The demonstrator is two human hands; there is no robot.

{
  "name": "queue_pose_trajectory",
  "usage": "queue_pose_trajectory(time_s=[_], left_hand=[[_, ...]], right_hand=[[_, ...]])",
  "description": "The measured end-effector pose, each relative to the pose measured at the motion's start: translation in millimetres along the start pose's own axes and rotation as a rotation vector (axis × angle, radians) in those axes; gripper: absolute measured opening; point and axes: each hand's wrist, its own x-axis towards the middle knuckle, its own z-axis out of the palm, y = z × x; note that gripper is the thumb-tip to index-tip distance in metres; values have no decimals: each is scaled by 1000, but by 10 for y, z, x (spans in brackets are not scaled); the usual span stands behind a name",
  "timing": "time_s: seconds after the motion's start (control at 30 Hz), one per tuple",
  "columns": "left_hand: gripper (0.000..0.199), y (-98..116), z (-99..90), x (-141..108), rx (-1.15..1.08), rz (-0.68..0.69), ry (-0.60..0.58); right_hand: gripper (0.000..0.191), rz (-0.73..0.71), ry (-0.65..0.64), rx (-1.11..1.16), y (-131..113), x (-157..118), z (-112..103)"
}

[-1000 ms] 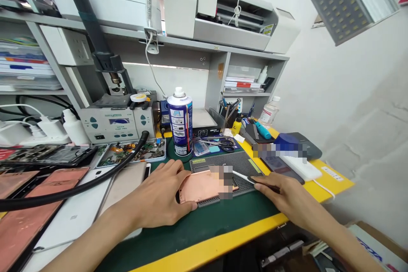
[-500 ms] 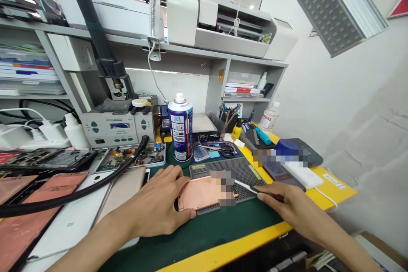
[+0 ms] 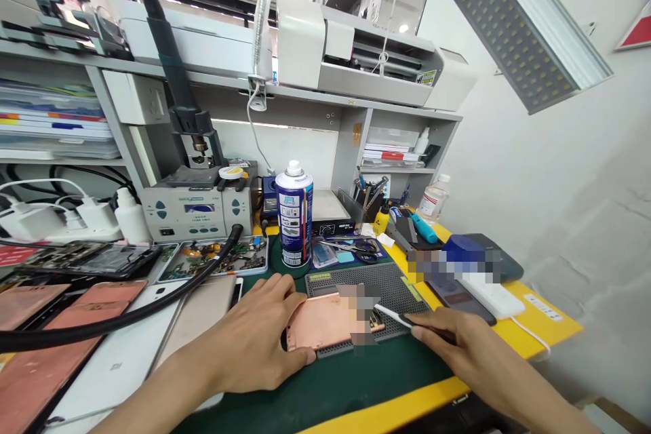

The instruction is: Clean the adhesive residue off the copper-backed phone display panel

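A copper-coloured phone housing (image 3: 315, 322) lies flat on a grey perforated mat (image 3: 391, 285), over the green work surface. My left hand (image 3: 264, 332) is closed on its left end, thumb along the near edge and fingers over the far edge. Between the fingers and thumb of my right hand (image 3: 447, 336) is a slim tool (image 3: 391, 314) with a white front part and a dark handle. It points left, its front end at the housing's right end. Blurred blocks cover that end, so I cannot tell whether they touch.
Behind the mat stands a blue-and-white spray can (image 3: 293, 217). Scissors (image 3: 363, 249) lie right of it. A black hose (image 3: 203, 264) crosses over the phone panels (image 3: 122, 346) at left, near a tray of small circuit parts (image 3: 213, 259). At right is a white power strip (image 3: 493, 295).
The whole view has shifted, so the bench sits slightly lower and further right. Both hands keep their hold, and the tool's front end stays by the housing's right end.
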Motion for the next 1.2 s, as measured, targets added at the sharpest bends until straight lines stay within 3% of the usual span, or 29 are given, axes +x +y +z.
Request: queue_pose_trajectory(time_s=[0.13, 0.4, 0.8, 1.07, 1.2], left_hand=[[44, -38, 47, 7, 3, 19, 35], [42, -93, 85, 8, -2, 35, 54], [44, -112, 104, 20, -9, 26, 40], [45, -101, 97, 15, -13, 20, 39], [44, -94, 90, 7, -4, 17, 38]], right_hand=[[40, -10, 27, -17, -56, 70, 53], [44, 10, -57, 29, 61, -169, -15], [41, -22, 45, -15, 59, -23, 175], [39, -43, -13, -32, 11, -79, 24], [40, -39, 24, -44, 21, -94, 24]])
